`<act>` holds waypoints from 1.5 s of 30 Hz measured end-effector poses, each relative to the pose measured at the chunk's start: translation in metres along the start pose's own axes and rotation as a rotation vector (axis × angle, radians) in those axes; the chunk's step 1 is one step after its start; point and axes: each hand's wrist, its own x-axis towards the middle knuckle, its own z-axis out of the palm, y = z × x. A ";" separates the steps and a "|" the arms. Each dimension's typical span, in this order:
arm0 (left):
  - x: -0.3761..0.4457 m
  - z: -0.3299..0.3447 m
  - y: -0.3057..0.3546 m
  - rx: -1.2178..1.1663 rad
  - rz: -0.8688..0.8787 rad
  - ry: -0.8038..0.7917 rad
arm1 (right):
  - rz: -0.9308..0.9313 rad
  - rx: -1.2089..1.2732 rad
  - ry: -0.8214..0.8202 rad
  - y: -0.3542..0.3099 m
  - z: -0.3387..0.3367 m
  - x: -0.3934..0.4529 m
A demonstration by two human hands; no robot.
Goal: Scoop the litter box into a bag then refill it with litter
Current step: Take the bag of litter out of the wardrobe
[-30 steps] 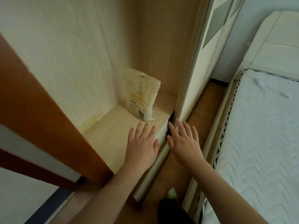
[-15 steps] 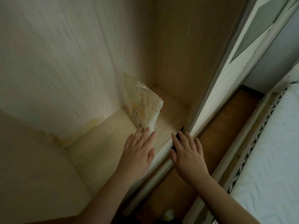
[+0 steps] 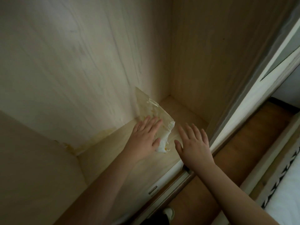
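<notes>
Two hands are in view: one left hand (image 3: 144,138) and one right hand (image 3: 194,145), each on a bare forearm, with all five digits visible on each. One litter bag (image 3: 155,111), pale with yellow print, stands on the single wardrobe shelf (image 3: 113,159). Also counted: one sliding wardrobe door (image 3: 253,98), one strip of wooden floor (image 3: 243,143), one mattress (image 3: 289,192) at the right edge, and one shoe (image 3: 169,213) at the bottom edge.
</notes>
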 end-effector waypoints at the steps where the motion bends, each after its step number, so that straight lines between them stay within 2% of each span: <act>1: 0.008 0.001 -0.005 0.004 0.007 -0.008 | -0.005 0.013 -0.010 -0.002 0.002 0.008; 5: 0.050 0.002 -0.030 0.060 0.111 -0.015 | 0.003 0.075 -0.127 -0.014 0.013 0.045; 12: 0.121 0.016 -0.095 0.188 0.218 -0.041 | 0.000 0.033 -0.147 -0.035 0.026 0.107; 19: 0.154 0.040 -0.125 0.244 0.084 -0.066 | 0.198 0.147 -0.275 -0.047 0.046 0.148; 21: 0.159 0.042 -0.131 0.248 0.074 -0.080 | 0.202 0.131 -0.293 -0.052 0.048 0.155; 23: 0.163 0.043 -0.135 0.220 0.112 -0.021 | 0.191 0.093 -0.288 -0.056 0.051 0.159; 26: 0.170 0.044 -0.143 0.198 0.164 0.146 | 0.186 0.005 -0.260 -0.060 0.054 0.158; 29: 0.171 0.039 -0.152 0.244 0.233 0.214 | 0.179 -0.009 -0.280 -0.061 0.057 0.149; 36: 0.151 0.037 -0.168 0.195 0.351 0.243 | 0.156 0.009 -0.308 -0.050 0.058 0.113; 45: 0.125 0.044 -0.136 -0.020 0.500 0.325 | 0.192 -0.025 -0.336 -0.032 0.047 0.058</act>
